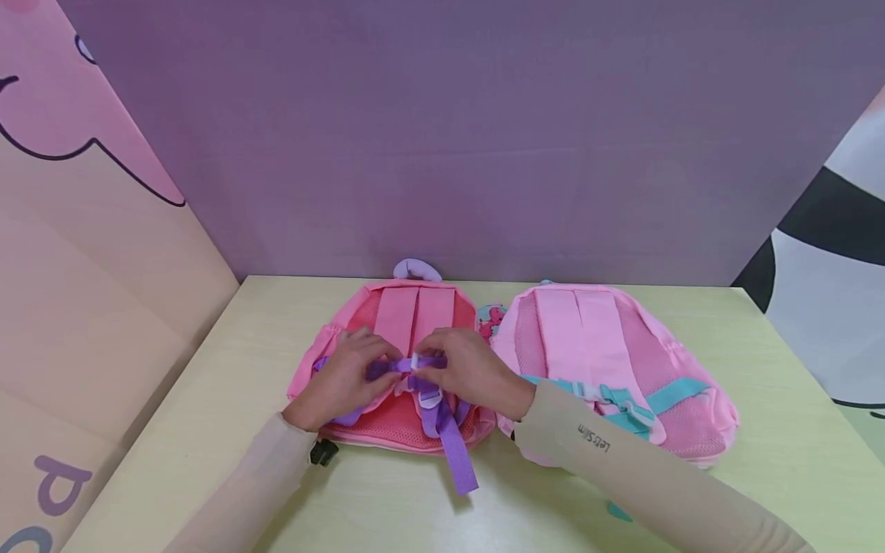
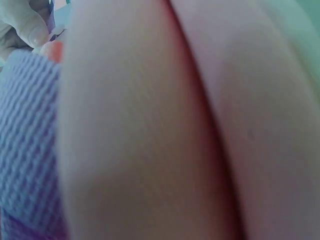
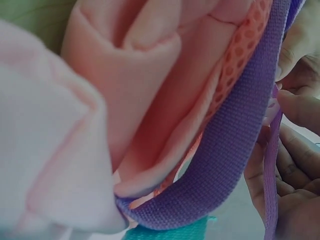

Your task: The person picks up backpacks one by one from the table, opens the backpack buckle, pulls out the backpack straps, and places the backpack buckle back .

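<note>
A coral-pink backpack [image 1: 396, 307] lies with its strap side up. Across its middle runs a purple strap [image 1: 402, 366] with a small white buckle [image 1: 415, 361]. My left hand [image 1: 342, 372] pinches the strap just left of the buckle, thumb against fingertips. From the other side, my right hand [image 1: 473, 367] pinches the strap at the buckle. Below them a loose purple strap end [image 1: 458, 457] hangs over the bag's lower edge. In the right wrist view a wide purple webbing [image 3: 232, 130] curves beside the hands. Blurred skin fills most of the left wrist view.
A light-pink backpack [image 1: 581, 307] with teal straps [image 1: 674, 394] lies close on the right, partly under my right forearm. A black piece [image 1: 323, 452] sits at the coral bag's lower left. The pale wooden table [image 1: 228, 369] meets a purple backdrop [image 1: 442, 153].
</note>
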`<action>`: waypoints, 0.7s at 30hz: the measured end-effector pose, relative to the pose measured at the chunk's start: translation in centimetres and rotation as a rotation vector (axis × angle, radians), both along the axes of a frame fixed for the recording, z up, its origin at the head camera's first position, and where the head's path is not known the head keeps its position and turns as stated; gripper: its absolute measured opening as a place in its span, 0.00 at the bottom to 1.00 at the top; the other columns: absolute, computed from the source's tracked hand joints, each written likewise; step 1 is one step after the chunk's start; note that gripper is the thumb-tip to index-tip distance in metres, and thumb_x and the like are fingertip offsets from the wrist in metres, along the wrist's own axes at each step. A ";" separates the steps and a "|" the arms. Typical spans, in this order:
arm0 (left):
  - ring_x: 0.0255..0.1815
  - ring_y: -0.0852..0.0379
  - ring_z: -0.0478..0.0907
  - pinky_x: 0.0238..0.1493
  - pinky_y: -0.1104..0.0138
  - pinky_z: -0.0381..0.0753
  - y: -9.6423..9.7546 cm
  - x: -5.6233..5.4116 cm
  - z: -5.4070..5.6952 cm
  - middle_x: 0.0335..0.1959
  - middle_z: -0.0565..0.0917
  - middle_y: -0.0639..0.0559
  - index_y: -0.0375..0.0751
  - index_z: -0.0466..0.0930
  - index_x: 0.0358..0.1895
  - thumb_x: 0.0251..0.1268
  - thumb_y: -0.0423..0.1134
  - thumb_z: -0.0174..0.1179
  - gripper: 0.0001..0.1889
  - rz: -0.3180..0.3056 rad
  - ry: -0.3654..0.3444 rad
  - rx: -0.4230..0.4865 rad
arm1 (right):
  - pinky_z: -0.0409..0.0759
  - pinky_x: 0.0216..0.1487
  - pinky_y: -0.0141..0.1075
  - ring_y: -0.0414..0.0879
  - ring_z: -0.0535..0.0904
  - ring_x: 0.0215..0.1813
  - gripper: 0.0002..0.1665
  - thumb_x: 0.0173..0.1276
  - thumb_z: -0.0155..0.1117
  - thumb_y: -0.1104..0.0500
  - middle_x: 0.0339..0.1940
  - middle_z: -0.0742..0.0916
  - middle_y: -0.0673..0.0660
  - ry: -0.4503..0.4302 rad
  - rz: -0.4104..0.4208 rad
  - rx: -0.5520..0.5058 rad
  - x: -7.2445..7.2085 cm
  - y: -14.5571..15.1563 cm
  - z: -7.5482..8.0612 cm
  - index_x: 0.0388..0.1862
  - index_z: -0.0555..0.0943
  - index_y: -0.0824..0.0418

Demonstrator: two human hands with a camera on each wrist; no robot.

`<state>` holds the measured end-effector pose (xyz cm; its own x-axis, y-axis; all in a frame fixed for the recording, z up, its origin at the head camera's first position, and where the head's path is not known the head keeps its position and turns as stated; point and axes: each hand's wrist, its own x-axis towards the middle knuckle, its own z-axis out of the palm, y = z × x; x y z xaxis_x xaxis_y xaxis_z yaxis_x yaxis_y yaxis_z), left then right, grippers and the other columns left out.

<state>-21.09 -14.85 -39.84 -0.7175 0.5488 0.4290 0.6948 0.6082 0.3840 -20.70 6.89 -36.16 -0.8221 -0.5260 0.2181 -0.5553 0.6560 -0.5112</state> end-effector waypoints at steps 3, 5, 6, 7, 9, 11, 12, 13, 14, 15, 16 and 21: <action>0.42 0.62 0.69 0.46 0.60 0.63 0.2 0.0 -0.1 0.35 0.80 0.59 0.45 0.82 0.42 0.51 0.37 0.72 0.14 -0.009 -0.022 0.000 | 0.75 0.39 0.32 0.39 0.79 0.36 0.14 0.56 0.74 0.57 0.33 0.83 0.46 -0.001 0.005 -0.002 0.0 -0.1 0.0 0.41 0.85 0.57; 0.42 0.63 0.70 0.47 0.60 0.63 0.3 0.1 0.0 0.36 0.80 0.58 0.45 0.82 0.44 0.51 0.37 0.72 0.15 -0.016 -0.031 -0.002 | 0.76 0.39 0.32 0.39 0.79 0.37 0.14 0.56 0.74 0.57 0.33 0.84 0.46 -0.009 0.006 -0.006 0.0 -0.2 0.0 0.42 0.85 0.57; 0.42 0.62 0.70 0.47 0.60 0.62 0.4 0.1 0.0 0.36 0.80 0.58 0.44 0.82 0.44 0.51 0.37 0.72 0.15 -0.020 -0.030 -0.002 | 0.76 0.39 0.32 0.39 0.80 0.37 0.15 0.56 0.74 0.58 0.34 0.84 0.47 -0.008 0.008 -0.005 0.0 -0.3 0.0 0.42 0.85 0.58; 0.43 0.63 0.70 0.47 0.60 0.62 0.4 0.1 0.0 0.36 0.79 0.59 0.45 0.82 0.44 0.51 0.38 0.72 0.15 -0.023 -0.030 -0.004 | 0.76 0.39 0.32 0.39 0.80 0.37 0.15 0.56 0.74 0.57 0.34 0.84 0.47 -0.008 0.007 -0.002 0.0 -0.2 0.1 0.42 0.85 0.58; 0.43 0.63 0.69 0.46 0.61 0.61 0.5 0.1 0.1 0.36 0.79 0.59 0.45 0.83 0.43 0.51 0.38 0.72 0.15 -0.025 -0.029 -0.002 | 0.75 0.40 0.32 0.39 0.80 0.37 0.15 0.56 0.73 0.57 0.34 0.84 0.47 -0.010 0.005 0.003 0.0 -0.2 0.1 0.42 0.85 0.57; 0.42 0.63 0.68 0.46 0.61 0.61 0.5 0.0 0.1 0.35 0.79 0.60 0.45 0.83 0.42 0.51 0.38 0.72 0.14 -0.022 -0.022 -0.005 | 0.75 0.40 0.33 0.40 0.80 0.38 0.14 0.56 0.73 0.57 0.34 0.84 0.46 -0.009 0.004 0.009 0.0 -0.1 0.2 0.42 0.85 0.57; 0.42 0.63 0.68 0.45 0.61 0.61 0.5 0.0 0.1 0.35 0.80 0.60 0.46 0.83 0.42 0.51 0.38 0.72 0.14 -0.020 -0.018 -0.008 | 0.75 0.41 0.33 0.40 0.80 0.38 0.14 0.56 0.73 0.57 0.34 0.84 0.46 -0.011 0.002 0.014 0.0 -0.1 0.2 0.42 0.85 0.57; 0.42 0.63 0.68 0.45 0.61 0.61 0.4 0.1 0.1 0.35 0.80 0.60 0.46 0.83 0.42 0.51 0.38 0.72 0.13 -0.017 -0.017 -0.013 | 0.76 0.41 0.33 0.40 0.80 0.39 0.14 0.56 0.73 0.57 0.35 0.83 0.46 -0.017 0.000 0.018 0.0 0.0 0.2 0.42 0.85 0.57; 0.42 0.63 0.68 0.44 0.61 0.60 0.4 0.1 0.1 0.35 0.80 0.60 0.46 0.83 0.41 0.51 0.37 0.72 0.13 -0.015 -0.013 -0.016 | 0.76 0.41 0.33 0.40 0.80 0.39 0.14 0.56 0.73 0.57 0.35 0.83 0.46 -0.025 -0.002 0.019 0.0 0.0 0.2 0.43 0.85 0.57; 0.41 0.63 0.68 0.44 0.61 0.60 0.4 0.1 0.1 0.35 0.80 0.60 0.46 0.83 0.41 0.51 0.37 0.72 0.13 -0.013 -0.010 -0.021 | 0.76 0.41 0.33 0.40 0.80 0.40 0.15 0.57 0.73 0.57 0.35 0.84 0.46 -0.032 -0.004 0.022 0.0 0.0 0.2 0.43 0.85 0.57; 0.41 0.63 0.68 0.44 0.61 0.60 0.3 0.1 0.1 0.34 0.80 0.60 0.46 0.83 0.40 0.51 0.37 0.72 0.12 -0.012 -0.009 -0.025 | 0.76 0.41 0.33 0.40 0.80 0.40 0.15 0.57 0.72 0.57 0.36 0.84 0.46 -0.039 -0.006 0.022 0.0 0.1 0.1 0.44 0.85 0.57; 0.41 0.63 0.68 0.43 0.61 0.61 0.2 0.1 0.0 0.34 0.80 0.59 0.46 0.83 0.40 0.50 0.38 0.72 0.13 0.004 -0.016 -0.036 | 0.76 0.41 0.33 0.40 0.81 0.40 0.14 0.57 0.72 0.58 0.36 0.84 0.47 -0.045 -0.004 0.023 0.0 0.2 0.0 0.44 0.85 0.57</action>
<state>-21.02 -14.67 -39.87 -0.7265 0.5606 0.3975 0.6861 0.6247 0.3730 -20.75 7.13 -36.16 -0.8330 -0.5269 0.1685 -0.5291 0.6700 -0.5208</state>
